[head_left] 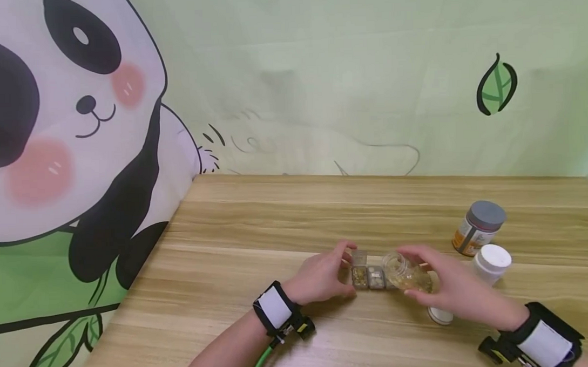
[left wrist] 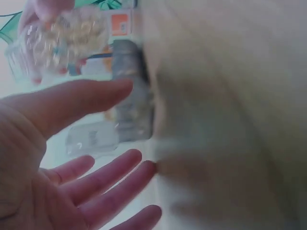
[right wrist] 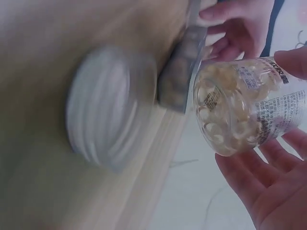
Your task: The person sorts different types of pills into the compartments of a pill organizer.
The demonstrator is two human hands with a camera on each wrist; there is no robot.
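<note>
My right hand (head_left: 453, 288) grips a clear jar (head_left: 409, 276) of yellowish softgel capsules, tipped on its side with its mouth to the left. The jar is above the right end of a small pill organizer (head_left: 375, 278). Capsules show in the organizer's left compartment, whose clear lid (head_left: 358, 257) stands raised; paler contents lie in the one beside it. My left hand (head_left: 323, 274) is at the organizer's left end, thumb and fingers spread to either side. In the left wrist view the fingers (left wrist: 115, 191) are loosely extended; whether they touch the organizer is unclear.
A white ribbed cap (right wrist: 103, 105) lies on the table near the right hand, partly hidden by it in the head view. Behind that hand stand a white-capped bottle (head_left: 493, 260) and a grey-lidded jar (head_left: 480, 225). A panda-printed cloth (head_left: 290, 86) backs the wooden table (head_left: 256, 217).
</note>
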